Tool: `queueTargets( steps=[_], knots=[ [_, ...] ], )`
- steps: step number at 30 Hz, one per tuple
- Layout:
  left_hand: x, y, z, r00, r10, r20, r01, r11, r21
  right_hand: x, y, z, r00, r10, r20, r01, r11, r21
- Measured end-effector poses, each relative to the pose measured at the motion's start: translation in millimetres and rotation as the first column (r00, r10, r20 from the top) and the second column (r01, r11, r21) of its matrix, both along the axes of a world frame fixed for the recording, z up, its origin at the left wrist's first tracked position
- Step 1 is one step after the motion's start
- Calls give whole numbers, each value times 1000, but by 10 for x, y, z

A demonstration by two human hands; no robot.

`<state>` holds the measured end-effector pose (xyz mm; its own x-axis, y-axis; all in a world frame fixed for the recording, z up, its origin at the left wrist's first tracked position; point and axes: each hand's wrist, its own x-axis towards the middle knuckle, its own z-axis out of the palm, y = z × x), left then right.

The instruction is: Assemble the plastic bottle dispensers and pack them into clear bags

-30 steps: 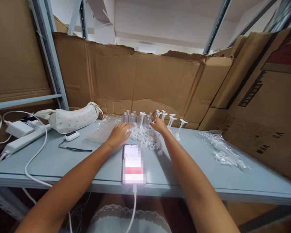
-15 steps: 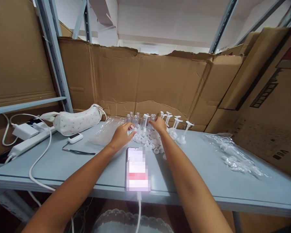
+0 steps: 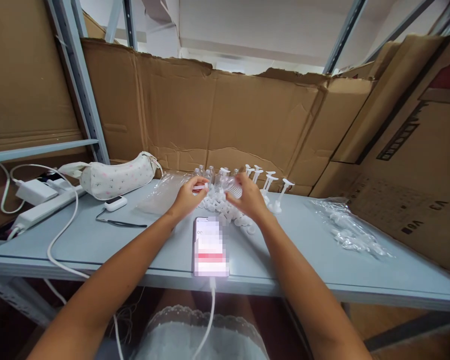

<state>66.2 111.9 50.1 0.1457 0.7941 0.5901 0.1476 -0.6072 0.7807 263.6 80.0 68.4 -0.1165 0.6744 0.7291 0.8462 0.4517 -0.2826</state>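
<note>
My left hand (image 3: 190, 194) pinches a small white plastic piece (image 3: 199, 187) between thumb and fingers, at the left of the pile. My right hand (image 3: 249, 196) is closed around a clear ribbed plastic bottle (image 3: 233, 188), which lies tilted with its neck toward my left hand. Below and between both hands spreads a heap of small white caps (image 3: 225, 209). Several clear bottles (image 3: 209, 173) stand behind the heap. To the right of my right hand, several white pump-like pieces with T-shaped tops (image 3: 285, 187) stand upright.
A lit phone (image 3: 211, 247) with a white cable lies near the table's front edge. On the left are a white pouch (image 3: 118, 177), a power strip (image 3: 47, 209) and a small white device (image 3: 115, 203). Plastic bags lie at left (image 3: 165, 194) and right (image 3: 350, 227). Cardboard (image 3: 225, 120) stands behind.
My right hand has come back from the row of bottles, bringing a clear bottle toward my left hand. My left hand still pinches the white piece. The view has shifted slightly.
</note>
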Motion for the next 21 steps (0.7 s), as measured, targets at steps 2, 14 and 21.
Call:
queueTargets(
  steps=[2, 14, 21],
  knots=[
    [4, -39, 4, 999, -28, -30, 27, 1000, -11, -16, 4, -111, 989, 95, 109, -98, 995, 18],
    [-100, -41, -13, 980, -148, -133, 128, 980, -154, -15, -30, -213, 910, 346, -229, -333, 938, 94],
    [4, -120, -67, 974, -169, -148, 171, 985, 2, 5, 35, -241, 661, 239, -711, -390, 919, -53]
  ],
)
